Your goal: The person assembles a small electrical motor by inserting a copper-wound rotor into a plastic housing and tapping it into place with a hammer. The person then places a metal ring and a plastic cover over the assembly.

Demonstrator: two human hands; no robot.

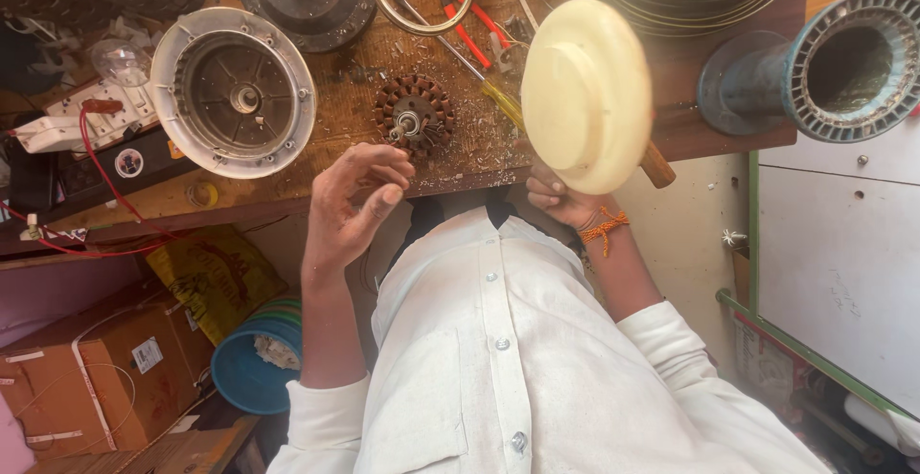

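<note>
1. Right hand [559,198] grips the lower rim of a cream round plastic motor cover [586,93]; fingers curl under the edge, and most of the palm is hidden behind the disc. An orange thread band sits at the wrist.
2. Left hand [353,208] holds nothing; fingers loosely bent, thumb and forefinger tips close together but closed on nothing visible. It hovers just off the bench edge, at 7 o'clock from the brown copper-wound stator core [414,115].
3. Cream cover is held up on edge above the wooden workbench [355,71], at 3 o'clock from the stator. Face toward the camera shows a raised central boss and a smooth, slightly blurred rim. Its far side cannot be seen.
4. The cover hides the near end of a yellow-handled screwdriver [498,98]; a brown wooden handle [657,166] pokes out at the cover's 5 o'clock.
5. White round motor housing [233,92] lies open at 9 o'clock from the stator, dark inside.
6. Blue-grey finned metal cylinder [843,62] at far right, cut by the frame edge.
7. Items along the top edge are cropped and hard to identify.
</note>
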